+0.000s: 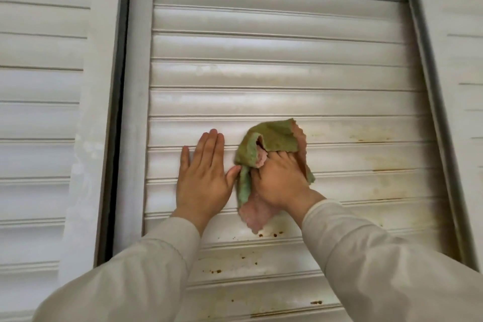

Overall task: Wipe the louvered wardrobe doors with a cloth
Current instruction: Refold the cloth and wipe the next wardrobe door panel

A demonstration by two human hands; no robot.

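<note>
Midway: right hand pressing crumpled green-and-pink cloth on white louvered wardrobe door, left hand flat, fingers straight; brown spots left along bottom edge.

The middle louvered door has smooth painted slats with a soft satin shine. Below the cloth the paint carries brown rusty spots. The cloth is soft fuzzy fabric, green and pink. The sleeves look matt woven cloth.
</note>
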